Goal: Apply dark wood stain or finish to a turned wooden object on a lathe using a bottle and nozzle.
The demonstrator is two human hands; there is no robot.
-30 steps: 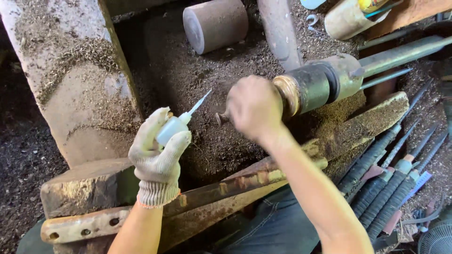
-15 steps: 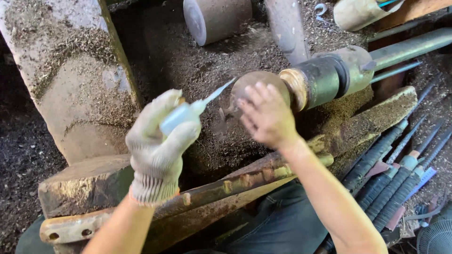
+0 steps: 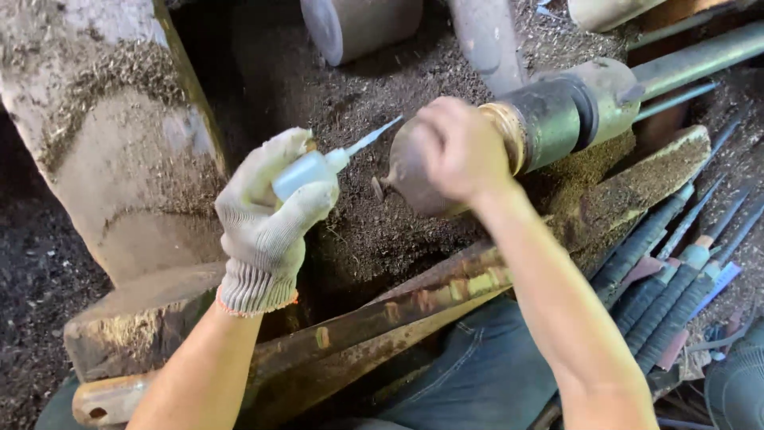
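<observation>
My left hand (image 3: pixel 267 219), in a white knit glove, grips a small clear squeeze bottle (image 3: pixel 306 171) with a long thin nozzle. The nozzle tip points at a rounded brown wooden piece (image 3: pixel 414 183) mounted on a lathe spindle (image 3: pixel 557 115). My bare right hand (image 3: pixel 458 147) rests over the top of that wooden piece, fingers curled around it, next to a brass-coloured ring on the spindle.
A sawdust-covered block (image 3: pixel 111 135) stands at left. A rusty metal tool-rest bar (image 3: pixel 382 318) crosses below the hands. Several long-handled turning tools (image 3: pixel 676 263) lie at right. A wooden cylinder (image 3: pixel 358 24) sits at the back. Wood shavings cover the bed.
My right hand moved from the front face of the wooden piece to its top. The gloved left hand brought the bottle nozzle closer to the piece.
</observation>
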